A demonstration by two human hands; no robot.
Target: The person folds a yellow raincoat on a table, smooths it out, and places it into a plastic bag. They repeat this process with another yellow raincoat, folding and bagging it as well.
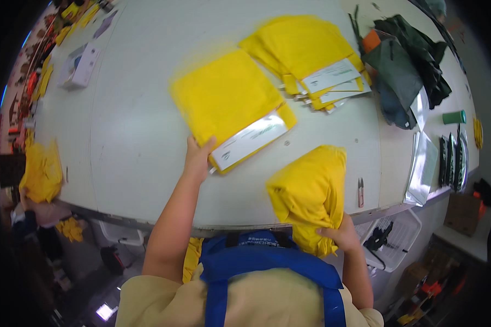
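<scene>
A folded yellow cloth (pixel 229 95) with a white printed strip (pixel 251 140) sits at an angle over the middle of a white surface (pixel 142 109), its far edge blurred. The left hand (pixel 200 155) has its grip pinched on the near-left corner. The right hand (pixel 341 234) has its grip around a bunched yellow cloth (pixel 311 185) at the near edge. Beyond, to the right, is a stack of yellow cloths (pixel 305 43), then dark green fabric (pixel 395 71). Small snips (pixel 360 193) lie right of the bunched cloth.

On the table (pixel 131 136), a cloth stack (pixel 305 46) lies beyond and right of the folded cloth (pixel 232 98), left of a garment pile (pixel 401 76), while snips (pixel 360 192) lie near, right of the bundled cloth (pixel 311 182).
</scene>
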